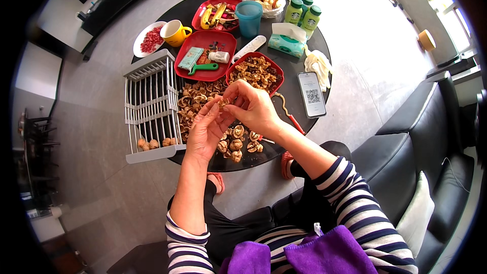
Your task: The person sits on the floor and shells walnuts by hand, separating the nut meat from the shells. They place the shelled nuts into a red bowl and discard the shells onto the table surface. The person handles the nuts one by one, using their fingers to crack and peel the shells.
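Note:
My left hand (206, 131) and my right hand (253, 108) meet above the round black table, fingertips together on a small walnut piece (223, 102). Beneath and left of them spreads a heap of broken walnut shells (194, 97). Cracked walnuts (236, 144) lie near the table's front edge, just below my hands. Shelled walnut kernels (253, 70) fill a red plastic dish behind my right hand. To the right rests a tool with a red handle (296, 123) and a curved metal part; another red-handled item is partly hidden by my right wrist.
A metal rack (152, 108) holding several whole walnuts (153, 144) overhangs the table's left edge. Farther back stand a yellow mug (175, 33), a blue cup (249, 19), green-capped bottles (311, 19) and red trays. A tissue pack (288, 42) and a phone (311, 95) lie at right.

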A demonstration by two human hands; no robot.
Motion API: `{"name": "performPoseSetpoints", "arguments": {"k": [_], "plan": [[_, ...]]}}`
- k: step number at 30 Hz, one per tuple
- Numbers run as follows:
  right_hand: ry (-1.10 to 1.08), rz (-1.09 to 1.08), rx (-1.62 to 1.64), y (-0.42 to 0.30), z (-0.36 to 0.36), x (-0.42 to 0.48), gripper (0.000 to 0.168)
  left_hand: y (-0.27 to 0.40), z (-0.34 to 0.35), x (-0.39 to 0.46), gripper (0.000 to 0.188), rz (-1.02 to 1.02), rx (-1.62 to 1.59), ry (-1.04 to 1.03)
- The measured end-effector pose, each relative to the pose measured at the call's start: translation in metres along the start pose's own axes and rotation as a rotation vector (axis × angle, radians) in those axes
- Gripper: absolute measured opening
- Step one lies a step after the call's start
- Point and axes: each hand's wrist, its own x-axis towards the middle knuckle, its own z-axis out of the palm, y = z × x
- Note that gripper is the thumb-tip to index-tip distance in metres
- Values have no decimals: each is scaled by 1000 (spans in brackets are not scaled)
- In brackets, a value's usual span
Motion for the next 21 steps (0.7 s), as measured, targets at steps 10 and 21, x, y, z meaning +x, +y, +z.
{"name": "performPoseSetpoints", "arguments": {"k": [10, 21], "plan": [[43, -209, -232, 0, -5, 1, 13, -1, 3, 1, 21, 32, 7, -15], [116, -361, -515, -1, -4, -3, 8, -6, -3, 3, 19, 52, 34, -9]]}}
